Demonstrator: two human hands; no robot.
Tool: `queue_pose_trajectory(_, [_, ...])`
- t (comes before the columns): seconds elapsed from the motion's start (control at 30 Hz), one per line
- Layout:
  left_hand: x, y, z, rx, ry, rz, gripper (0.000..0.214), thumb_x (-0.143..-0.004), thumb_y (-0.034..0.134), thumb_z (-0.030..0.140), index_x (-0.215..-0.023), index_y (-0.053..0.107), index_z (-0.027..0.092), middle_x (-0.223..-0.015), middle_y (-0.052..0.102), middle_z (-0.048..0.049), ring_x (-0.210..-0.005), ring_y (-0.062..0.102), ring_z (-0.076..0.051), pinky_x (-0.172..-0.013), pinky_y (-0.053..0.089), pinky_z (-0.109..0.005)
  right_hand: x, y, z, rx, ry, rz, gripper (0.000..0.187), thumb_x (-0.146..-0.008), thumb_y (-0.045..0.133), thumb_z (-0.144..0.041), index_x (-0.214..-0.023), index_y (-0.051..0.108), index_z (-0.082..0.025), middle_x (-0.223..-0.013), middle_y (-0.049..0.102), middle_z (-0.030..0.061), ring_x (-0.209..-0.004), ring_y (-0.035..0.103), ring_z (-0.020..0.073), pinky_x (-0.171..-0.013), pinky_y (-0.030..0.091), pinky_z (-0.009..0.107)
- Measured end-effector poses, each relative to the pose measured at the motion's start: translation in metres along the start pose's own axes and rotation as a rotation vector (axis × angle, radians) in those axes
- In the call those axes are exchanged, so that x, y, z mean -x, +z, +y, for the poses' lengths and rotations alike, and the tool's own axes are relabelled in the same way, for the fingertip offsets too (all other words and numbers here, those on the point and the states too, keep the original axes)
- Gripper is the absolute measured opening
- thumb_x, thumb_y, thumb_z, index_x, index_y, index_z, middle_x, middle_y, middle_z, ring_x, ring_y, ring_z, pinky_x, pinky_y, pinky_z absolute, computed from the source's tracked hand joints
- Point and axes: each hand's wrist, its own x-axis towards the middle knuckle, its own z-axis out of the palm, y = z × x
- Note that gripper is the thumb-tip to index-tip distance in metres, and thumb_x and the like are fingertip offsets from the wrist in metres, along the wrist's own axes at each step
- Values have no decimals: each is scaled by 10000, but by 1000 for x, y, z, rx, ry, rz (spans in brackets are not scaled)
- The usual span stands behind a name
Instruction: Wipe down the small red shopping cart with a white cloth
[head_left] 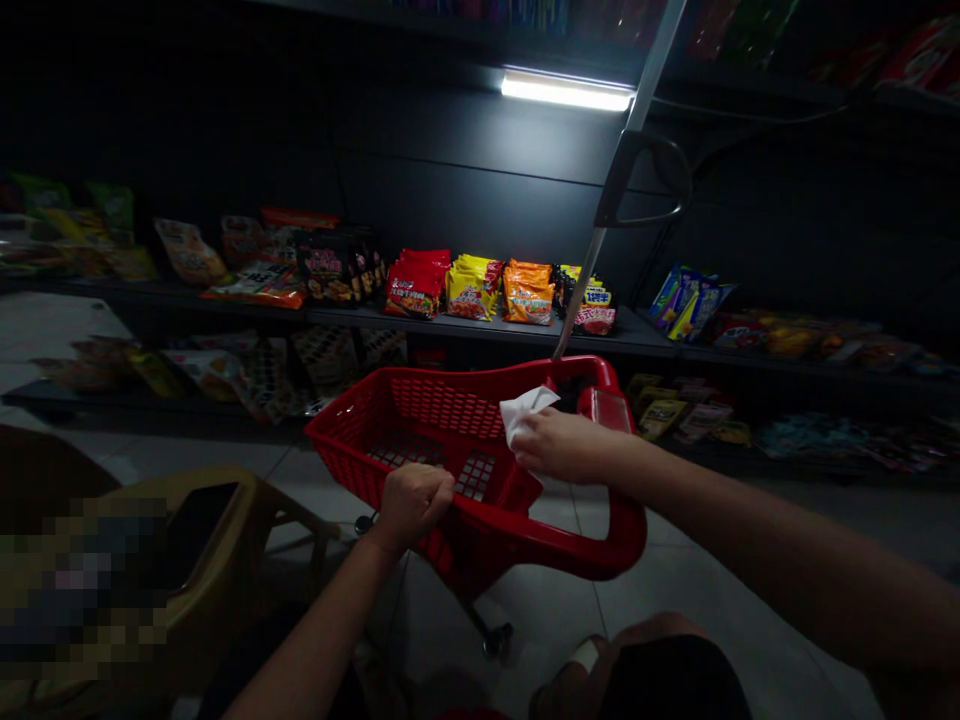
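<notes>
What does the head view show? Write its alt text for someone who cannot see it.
A person's right hand holds a white tissue over a red shopping cart while the left hand grips its near rim. Behind, a dark shelf carries colourful packets beneath a lit lamp; a phone-like device lies on a tan chair at left.

Yeah, that's a shop, pretty much a snack aisle. Dark shelves [641,333] are stocked with bags [189,252] on several levels, bright packets [470,290] are grouped by colour under a strip light [568,91], and a red cart [454,402] is seen on tiles [547,625].
</notes>
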Motion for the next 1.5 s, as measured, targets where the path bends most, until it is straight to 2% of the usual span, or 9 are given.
queue_pose_trajectory(0.13, [1, -2, -1, 18, 15, -4, 424, -983, 350, 238, -611, 546, 195, -580, 592, -6, -592, 567, -147, -633, 351, -307, -7, 6, -12, -1, 74, 48, 211, -945, 505, -173, -990, 711, -175, -1021, 696, 116, -929, 654, 233, -790, 470, 313])
queue_pose_trajectory(0.4, [1, 0, -2, 9, 7, -10, 398, -975, 360, 245, -627, 547, 200, -596, 594, -3, -608, 570, -153, -640, 355, -313, -47, -1, 79, 8, 526, -21, 288, -918, 462, -66, -1151, 630, -42, -1162, 657, 247, -981, 671, 262, -788, 493, 292])
queue_pose_trajectory(0.53, [0, 1, -5, 8, 4, 8, 404, -974, 365, 243, -609, 533, 201, -584, 580, -1, -596, 557, -148, -639, 351, -313, -37, -3, 53, -12, 445, -33, 206, -915, 513, -89, -1065, 654, -100, -1082, 689, 169, -945, 677, 224, -760, 465, 256])
queue_pose_trajectory(0.77, [1, -3, -14, 11, 8, 4, 435, -981, 344, 245, -588, 525, 203, -566, 571, -3, -573, 534, -144, -629, 356, -307, 24, -18, -50, -141, -112, 94, 168, -936, 526, -150, -1011, 660, -219, -994, 697, 53, -881, 626, 177, -703, 415, 266])
queue_pose_trajectory(0.87, [2, -4, -16, 22, 15, 13, 431, -979, 346, 249, -591, 529, 204, -570, 579, -1, -574, 539, -142, -624, 362, -303, 33, -21, -32, -83, -86, 119, 177, -908, 548, -119, -903, 706, -199, -949, 722, 76, -941, 611, 205, -810, 420, 306])
queue_pose_trajectory(1.03, [2, -3, -18, 23, 40, 4, 417, -978, 350, 249, -602, 523, 200, -573, 570, -2, -579, 547, -145, -626, 372, -300, 33, -24, 75, -98, 91, 42, 271, -845, 534, -61, -886, 769, -191, -909, 753, 57, -822, 630, 164, -850, 418, 278])
queue_pose_trajectory(1.13, [2, -2, -18, 23, 25, 19, 415, -978, 352, 248, -605, 525, 198, -582, 589, -5, -588, 567, -145, -634, 382, -294, 41, -23, 106, -82, 271, 96, 276, -853, 542, -102, -958, 771, -216, -926, 751, 51, -847, 619, 181, -807, 425, 268])
queue_pose_trajectory(1.4, [6, -9, -24, 59, 24, 2, 429, -975, 339, 236, -574, 488, 200, -546, 532, 4, -561, 525, -137, -611, 364, -288, 76, -22, -2, -252, -60, 283, 254, -896, 515, -74, -958, 716, -216, -975, 706, 53, -959, 554, 183, -862, 399, 290])
queue_pose_trajectory(1.5, [9, -12, -29, 100, 3, -28, 434, -977, 337, 245, -578, 501, 200, -558, 540, 2, -569, 521, -137, -622, 372, -286, 78, -18, 13, -290, -82, 308, 271, -902, 482, -67, -961, 707, -205, -980, 701, 59, -961, 558, 175, -866, 398, 288])
